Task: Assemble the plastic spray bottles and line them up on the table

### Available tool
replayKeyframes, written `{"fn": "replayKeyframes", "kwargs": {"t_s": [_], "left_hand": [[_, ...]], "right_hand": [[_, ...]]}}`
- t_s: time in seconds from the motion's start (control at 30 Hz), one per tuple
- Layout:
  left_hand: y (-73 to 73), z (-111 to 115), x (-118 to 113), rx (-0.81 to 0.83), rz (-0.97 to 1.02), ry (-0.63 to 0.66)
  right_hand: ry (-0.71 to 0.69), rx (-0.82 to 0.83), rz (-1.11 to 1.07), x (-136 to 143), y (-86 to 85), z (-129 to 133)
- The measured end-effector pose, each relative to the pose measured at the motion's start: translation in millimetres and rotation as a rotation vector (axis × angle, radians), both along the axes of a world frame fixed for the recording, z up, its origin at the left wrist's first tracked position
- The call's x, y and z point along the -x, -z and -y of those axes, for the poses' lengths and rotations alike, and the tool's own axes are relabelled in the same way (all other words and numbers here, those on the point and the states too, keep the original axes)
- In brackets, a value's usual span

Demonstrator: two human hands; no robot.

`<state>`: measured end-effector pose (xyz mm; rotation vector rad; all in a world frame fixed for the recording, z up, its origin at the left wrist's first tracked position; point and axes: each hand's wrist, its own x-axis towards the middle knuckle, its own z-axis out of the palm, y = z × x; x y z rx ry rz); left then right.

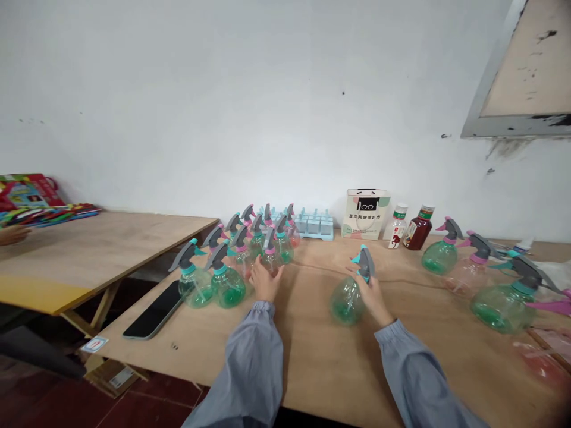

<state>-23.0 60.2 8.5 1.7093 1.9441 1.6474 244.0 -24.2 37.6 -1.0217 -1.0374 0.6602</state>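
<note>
My left hand (266, 282) has thumb and fingers around the lower body of a pink spray bottle (270, 261), at the front of a cluster on the table. Part of that bottle is hidden behind the hand. Apart from the cluster, my right hand (373, 298) grips a green spray bottle (347, 302) near its neck and grey trigger head; it tilts slightly. Just left of my left hand stand two more green spray bottles (228, 288) with teal collars. Other green and pink bottles crowd behind them.
A phone (154, 312) lies at the table's left edge. Along the wall stand a light-blue rack (314, 226), a paper bag (364, 214) and two drink bottles (418, 229). More spray bottles (503, 308) are on the right. Another person's hand (13, 235) shows at the left table (111, 249).
</note>
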Motion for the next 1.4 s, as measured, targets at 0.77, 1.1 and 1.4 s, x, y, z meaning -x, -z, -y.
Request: {"fn": "replayKeyframes", "kwargs": {"t_s": [0.77,1.1,1.4], "left_hand": [[18.6,26,-42,0.078,-0.129,0.438],[17.0,28,-43,0.081,-0.124,0.444],[14.3,31,-44,0.083,-0.122,0.425]], "right_hand": [[-0.403,0.076,-0.181,10,-10.5,20],[-0.439,0.076,-0.178,12,-9.7,20],[-0.310,0.034,-0.204,11,-6.4,16]]}}
